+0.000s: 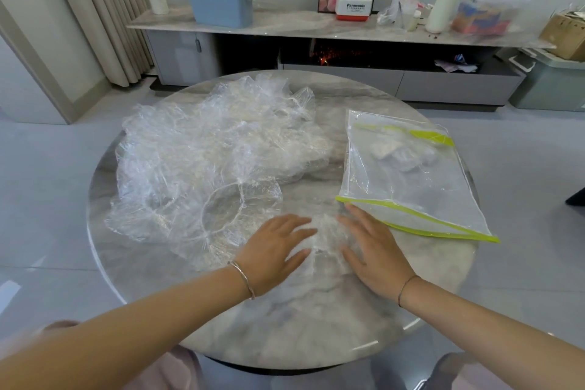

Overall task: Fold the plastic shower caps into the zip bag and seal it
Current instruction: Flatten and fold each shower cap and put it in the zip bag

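Note:
A heap of clear plastic shower caps (215, 152) covers the left and middle of the round marble table (285, 326). One crumpled cap (326, 241) lies flat near the front, between my hands. My left hand (275, 250) and my right hand (373, 256) press on its two sides with straight fingers. The clear zip bag (408, 180) with green edges lies on the right of the table, its near edge touching my right fingertips. Some folded white plastic shows inside the bag near its far end.
Behind the table runs a low grey cabinet (316, 25) carrying a blue lidded bin (221, 0), paper cups, a white roll and boxes. A curtain hangs at the back left. A green storage box (554, 82) stands on the floor at the right.

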### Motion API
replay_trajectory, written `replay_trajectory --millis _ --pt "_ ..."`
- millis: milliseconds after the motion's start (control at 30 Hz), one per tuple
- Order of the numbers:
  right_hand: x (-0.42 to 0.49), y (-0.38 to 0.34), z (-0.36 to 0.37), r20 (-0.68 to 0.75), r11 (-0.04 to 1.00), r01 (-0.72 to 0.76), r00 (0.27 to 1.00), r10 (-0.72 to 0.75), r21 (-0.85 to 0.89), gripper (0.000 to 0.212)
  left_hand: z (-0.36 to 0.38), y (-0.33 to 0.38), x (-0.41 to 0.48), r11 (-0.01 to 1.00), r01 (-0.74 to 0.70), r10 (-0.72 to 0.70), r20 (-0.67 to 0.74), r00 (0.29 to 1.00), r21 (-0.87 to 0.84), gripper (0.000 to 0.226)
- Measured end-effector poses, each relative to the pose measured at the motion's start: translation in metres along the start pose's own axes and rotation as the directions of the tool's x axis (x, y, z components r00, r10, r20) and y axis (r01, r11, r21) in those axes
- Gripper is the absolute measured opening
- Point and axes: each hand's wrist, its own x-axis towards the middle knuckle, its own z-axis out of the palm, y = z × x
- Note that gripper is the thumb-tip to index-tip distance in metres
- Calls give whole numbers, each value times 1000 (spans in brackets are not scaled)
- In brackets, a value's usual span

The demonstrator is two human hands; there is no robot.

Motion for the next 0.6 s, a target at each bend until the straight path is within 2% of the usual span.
replay_trajectory --millis 67,133,200,267,367,433,500,567,600 --pt "-2 -2 7 131 996 54 990 -46 -64 79 12 4 0 997 -43 35 116 993 71 75" --pt "-4 -1 15 224 992 39 975 -11 -121 101 19 8 -2 992 -17 -9 209 978 122 87" --pt "-6 5 22 264 988 15 964 26 -151 104 24 8 -3 990 15 -58 316 947 137 90" --pt "-8 10 26 282 990 4 959 36 -143 102 27 6 -2 990 2 -50 335 941 143 90" --pt "-10 11 25 272 989 28 962 13 -146 88 31 2 -2 990 -5 -44 344 938 139 89" --pt "-10 7 20 201 992 60 979 -38 -107 76 28 2 -2 992 14 -55 334 941 126 87" --pt "-10 2 14 59 980 196 979 -194 -42 54 21 1 1 993 37 -68 297 953 109 81" --pt "-11 -1 13 -35 907 415 908 -418 -74 36 13 -2 6 996 46 -62 233 970 74 79" --pt "-11 -1 14 -14 854 509 858 -513 -111 35 9 -3 8 997 45 -55 202 978 57 78"
